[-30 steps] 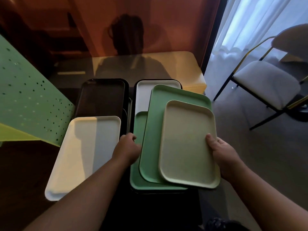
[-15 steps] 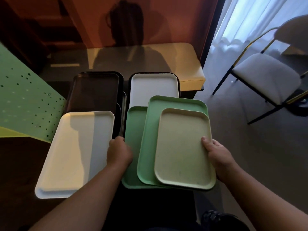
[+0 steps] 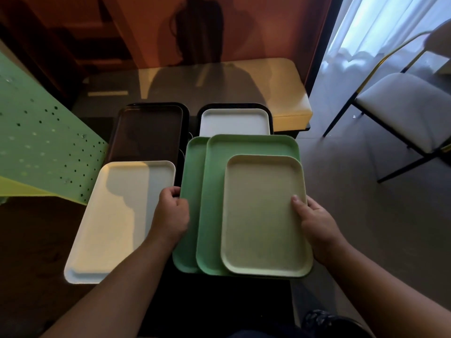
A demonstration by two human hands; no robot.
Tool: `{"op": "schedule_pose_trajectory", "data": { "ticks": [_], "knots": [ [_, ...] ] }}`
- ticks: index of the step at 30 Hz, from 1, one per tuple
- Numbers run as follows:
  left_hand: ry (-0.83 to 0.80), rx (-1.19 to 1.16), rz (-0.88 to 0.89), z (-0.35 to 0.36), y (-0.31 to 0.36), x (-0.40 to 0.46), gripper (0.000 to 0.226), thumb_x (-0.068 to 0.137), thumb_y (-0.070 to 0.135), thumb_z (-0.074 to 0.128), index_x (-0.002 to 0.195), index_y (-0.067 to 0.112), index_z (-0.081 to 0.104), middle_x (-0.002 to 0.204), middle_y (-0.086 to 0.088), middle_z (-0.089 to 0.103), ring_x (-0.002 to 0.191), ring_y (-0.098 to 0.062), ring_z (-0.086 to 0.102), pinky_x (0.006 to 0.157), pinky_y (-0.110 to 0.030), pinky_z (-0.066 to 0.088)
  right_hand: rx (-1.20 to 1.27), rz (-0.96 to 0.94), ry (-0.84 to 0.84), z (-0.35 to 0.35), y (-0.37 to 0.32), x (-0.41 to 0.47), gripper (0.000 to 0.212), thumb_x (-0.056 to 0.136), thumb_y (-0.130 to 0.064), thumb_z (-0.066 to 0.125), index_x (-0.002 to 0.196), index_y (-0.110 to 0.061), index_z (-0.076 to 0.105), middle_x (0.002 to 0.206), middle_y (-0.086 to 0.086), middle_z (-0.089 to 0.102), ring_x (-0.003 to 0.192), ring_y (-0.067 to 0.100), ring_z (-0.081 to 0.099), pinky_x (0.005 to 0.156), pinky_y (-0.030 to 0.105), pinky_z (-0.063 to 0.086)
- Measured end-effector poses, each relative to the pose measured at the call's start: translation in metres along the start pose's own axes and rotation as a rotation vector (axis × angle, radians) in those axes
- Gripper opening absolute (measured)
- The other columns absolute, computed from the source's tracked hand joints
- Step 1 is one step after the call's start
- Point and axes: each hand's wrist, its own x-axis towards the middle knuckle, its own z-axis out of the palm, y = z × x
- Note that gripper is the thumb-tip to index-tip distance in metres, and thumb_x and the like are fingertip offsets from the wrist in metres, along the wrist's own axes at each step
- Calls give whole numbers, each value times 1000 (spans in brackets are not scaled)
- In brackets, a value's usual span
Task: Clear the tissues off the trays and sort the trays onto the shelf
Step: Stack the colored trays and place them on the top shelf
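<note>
- At 9 o'clock from the frame centre lies the white tray (image 3: 114,223), the largest pale piece; a rigid, smooth plastic slab by its look, probably light, and likely slick under bare skin. The rolled rim along a long edge is the sound place to take it.
- At 12 o'clock sit two black trays (image 3: 148,132), the right one carrying a small white tray (image 3: 234,123); both lie flat, beyond the green stack.
- At centre, two green trays overlap: the lower green tray (image 3: 192,191) shows only its left strip, and the upper green tray (image 3: 244,152) lies on it, skewed to the right.
- On top, toward 4 o'clock, rests the pale beige tray (image 3: 263,215), smallest of the stack. Loosely nested, such trays may slide apart if tilted; level carrying by both long rims seems advisable.
- The left hand (image 3: 170,215), fingers curled, grips the left rim of the lower green tray.
- The right hand (image 3: 314,223) grips the right rims of the stack, thumb pressed on the beige tray's rim.
- No tissues are visible on any tray.
</note>
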Motion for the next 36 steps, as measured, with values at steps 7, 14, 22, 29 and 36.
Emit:
{"op": "schedule_pose_trajectory", "data": {
  "ticks": [7, 14, 22, 29, 36],
  "knots": [
    [-111, -412, -92, 7, 31, 0, 25, 98, 15, 47, 112, 14, 67, 100, -12, 75, 90, -27, 70, 82, -45, 59, 46, -37, -104, 9, -23, 12, 23, 108, -23, 46, 118, -24, 67, 100, 3, 80, 87, 20, 78, 68, 36, 63],
    [-322, -554, -144, 13, 46, 1, 40, 105, 34, 42, 116, 6, 68, 95, -9, 79, 84, -20, 76, 73, -31, 62, 75, -38, -60, 7, -26, 20, 20, 107, -22, 48, 117, -18, 65, 101, 9, 80, 87, 25, 77, 75, 42, 64],
    [-68, 152, -289, 30, 37, 74, 38, 84, 25, 61, 111, -3, 63, 116, -26, 64, 97, -41, 65, 77, -43, 53, 197, 83, 19, -4, -25, 20, 38, 107, -29, 47, 126, -1, 63, 112, 22, 76, 97, 37, 75, 71, 44, 64],
    [-77, 576, -156, 56, 25, 92, 46, 89, 22, 54, 131, 4, 48, 139, -23, 42, 111, -42, 57, 81, -35, 38, 85, 86, 85, -11, -24, 24, 34, 106, -27, 50, 120, 1, 64, 107, 23, 76, 95, 38, 73, 78, 47, 62],
    [-40, 620, -140, 59, 19, 97, 35, 92, 7, 49, 125, -3, 54, 136, -25, 49, 119, -39, 53, 96, -38, 42, 83, 142, 86, -8, -21, 24, 32, 106, -26, 51, 113, 1, 67, 105, 23, 77, 96, 39, 74, 82, 51, 62]
  ]
}}
